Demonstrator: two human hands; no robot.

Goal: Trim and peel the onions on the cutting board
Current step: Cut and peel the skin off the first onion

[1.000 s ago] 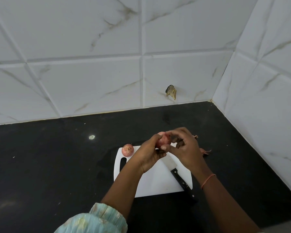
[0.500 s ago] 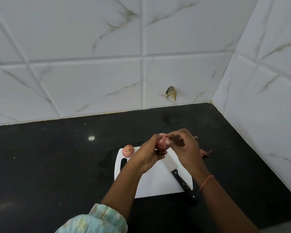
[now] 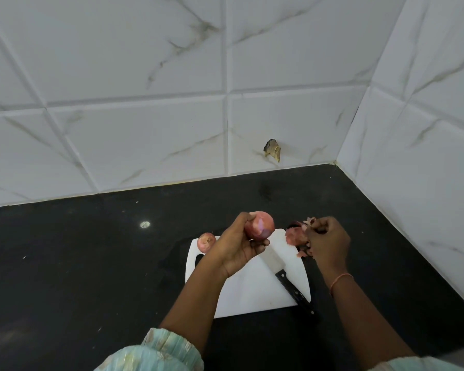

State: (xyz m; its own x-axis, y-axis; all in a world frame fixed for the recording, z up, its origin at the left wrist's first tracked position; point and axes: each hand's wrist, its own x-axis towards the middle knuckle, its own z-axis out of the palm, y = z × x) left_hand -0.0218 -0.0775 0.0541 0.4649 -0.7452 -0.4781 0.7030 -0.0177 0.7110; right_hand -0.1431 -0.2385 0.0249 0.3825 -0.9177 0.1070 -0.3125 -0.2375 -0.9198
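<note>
My left hand (image 3: 239, 245) grips a pink onion (image 3: 260, 225) and holds it up above the white cutting board (image 3: 249, 295). Part of its skin is off, and a paler, glossy patch shows. To the right, my right hand (image 3: 328, 243) pinches a strip of onion skin (image 3: 307, 222) over the board's far right corner. More torn skin (image 3: 295, 235) lies there beside the hand. A second onion (image 3: 205, 242), still in its skin, sits on the board's far left corner. A black-handled knife (image 3: 284, 277) lies diagonally across the board.
The board lies on a black countertop (image 3: 91, 263) in a corner of white tiled walls (image 3: 145, 129). One tile has a chipped hole (image 3: 272, 152). A small white speck (image 3: 144, 224) sits on the counter to the left.
My right hand has pulled away from the onion to the right, taking a strip of skin with it. The left hand has kept the onion raised.
</note>
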